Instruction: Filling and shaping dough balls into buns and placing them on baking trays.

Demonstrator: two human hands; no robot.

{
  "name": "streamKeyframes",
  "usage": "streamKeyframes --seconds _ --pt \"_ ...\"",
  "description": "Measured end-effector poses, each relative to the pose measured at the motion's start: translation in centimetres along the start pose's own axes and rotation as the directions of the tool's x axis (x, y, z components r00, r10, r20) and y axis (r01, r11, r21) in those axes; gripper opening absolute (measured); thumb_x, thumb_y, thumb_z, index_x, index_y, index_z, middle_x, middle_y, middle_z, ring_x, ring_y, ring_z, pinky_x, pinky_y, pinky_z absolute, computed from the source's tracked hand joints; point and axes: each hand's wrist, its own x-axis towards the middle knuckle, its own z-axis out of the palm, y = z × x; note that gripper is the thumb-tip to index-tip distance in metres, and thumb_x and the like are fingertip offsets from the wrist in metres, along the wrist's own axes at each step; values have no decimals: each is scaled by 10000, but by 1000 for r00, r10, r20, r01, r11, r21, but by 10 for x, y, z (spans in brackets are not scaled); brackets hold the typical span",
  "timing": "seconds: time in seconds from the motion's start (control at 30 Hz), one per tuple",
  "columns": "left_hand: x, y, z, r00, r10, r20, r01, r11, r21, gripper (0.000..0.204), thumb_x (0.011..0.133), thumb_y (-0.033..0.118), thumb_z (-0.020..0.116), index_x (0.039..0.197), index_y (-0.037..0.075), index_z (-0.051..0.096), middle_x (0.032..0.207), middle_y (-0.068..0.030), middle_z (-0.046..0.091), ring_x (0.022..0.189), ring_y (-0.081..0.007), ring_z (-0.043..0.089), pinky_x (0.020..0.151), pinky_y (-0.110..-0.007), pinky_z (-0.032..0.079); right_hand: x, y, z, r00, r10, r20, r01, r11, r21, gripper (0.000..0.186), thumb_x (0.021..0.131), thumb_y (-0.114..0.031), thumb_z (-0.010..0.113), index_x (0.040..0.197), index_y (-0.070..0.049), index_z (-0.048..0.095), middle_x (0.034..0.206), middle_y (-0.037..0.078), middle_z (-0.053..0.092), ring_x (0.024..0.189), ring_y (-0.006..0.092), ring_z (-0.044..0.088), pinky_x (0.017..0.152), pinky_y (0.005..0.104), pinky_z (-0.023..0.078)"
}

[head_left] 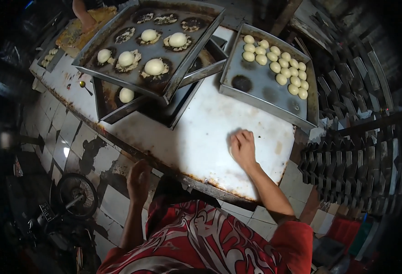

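My right hand (243, 145) rests on the pale worktop (201, 146), fingers curled over something pale that they mostly hide. My left hand (138, 177) hangs just off the worktop's front edge, blurred, with its fingers unclear. On the left of the worktop, dark metal trays (105, 58) are stacked askew, several pale dough balls (154, 66) spaced out on them. At the back right a grey tray (255, 98) holds several closely set dough balls (280, 79). A spoon (83, 85) lies left of the stack.
Another person's hand (86, 20) is on a yellowish board (66, 36) at the upper left, near a small tray of pale pieces (50, 57). Many metal pans (347, 164) are stacked at the right. A motorbike wheel (75, 194) stands on the tiled floor at lower left.
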Motion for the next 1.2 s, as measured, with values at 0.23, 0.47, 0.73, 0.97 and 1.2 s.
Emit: streamKeyframes --seconds 0.23,0.47,0.73,0.97,1.2 --pt "63 3 -5 886 97 453 -36 989 -141 307 817 82 596 1111 5 557 1004 -113 613 941 -198 591 837 -314 445 -49 -16 3 985 -140 101 158 966 -204 243 665 -99 635 907 -69 623 967 126 585 881 299 516 765 430 394" --pt "161 -33 -72 589 228 775 -13 962 -274 282 855 163 618 1104 38 579 1027 -131 608 963 -208 593 827 -311 456 -19 -78 9 639 677 364 -329 669 -666 420 738 -158 572 1115 17 514 1026 203 556 958 373 487 793 422 425" --pt "211 -57 -129 460 215 862 207 918 -339 328 884 256 579 1110 18 565 1082 -140 592 1031 -258 562 885 -339 438 271 -281 -25 675 46 737 -170 981 94 372 747 -49 644 1106 -60 548 1069 62 563 972 172 555 796 298 469" --pt "207 -64 -156 463 109 880 391 865 -313 350 889 240 586 1149 8 547 1040 -99 611 999 -190 556 897 -319 423 459 -276 219 808 -195 556 302 947 -106 262 815 -171 559 1020 -8 563 992 166 555 921 296 559 835 364 443" --pt "212 -92 -180 402 -41 915 542 816 -202 308 897 264 574 1076 14 595 988 -66 619 936 -141 554 807 -279 445 449 -251 181 804 -427 414 433 897 87 499 918 -373 505 1302 -61 435 1299 157 440 1210 268 429 1011 386 348"
